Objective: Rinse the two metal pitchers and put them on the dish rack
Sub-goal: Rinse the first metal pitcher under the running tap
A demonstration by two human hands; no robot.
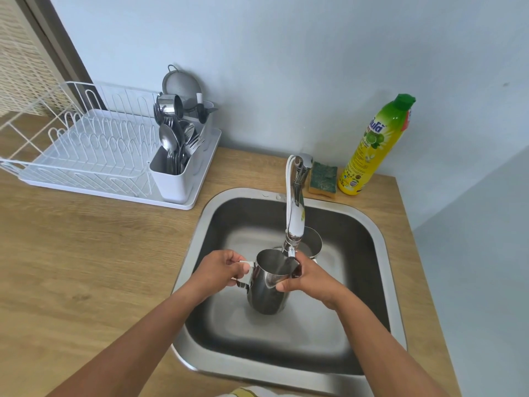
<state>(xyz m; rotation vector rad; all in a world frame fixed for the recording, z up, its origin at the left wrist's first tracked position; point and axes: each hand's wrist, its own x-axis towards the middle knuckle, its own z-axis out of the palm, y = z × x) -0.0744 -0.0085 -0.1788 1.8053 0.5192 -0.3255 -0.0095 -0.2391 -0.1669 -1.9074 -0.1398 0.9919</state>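
left hand [221, 270] curled round handle of shiny steel pitcher [264, 293], right hand [306, 277] clasping its wall | mouth-up under white tap [294, 222], over steel sink [197, 233], to fill | second steel pitcher [312, 242] at sink's far edge

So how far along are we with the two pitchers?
Nothing is racked yet: no pitcher stands on the dish rack. In hand: one pitcher is under the faucet, left hand gripping its handle, right hand holding its rim. Left: the second pitcher sits in the sink behind the faucet; both must go to the rack.
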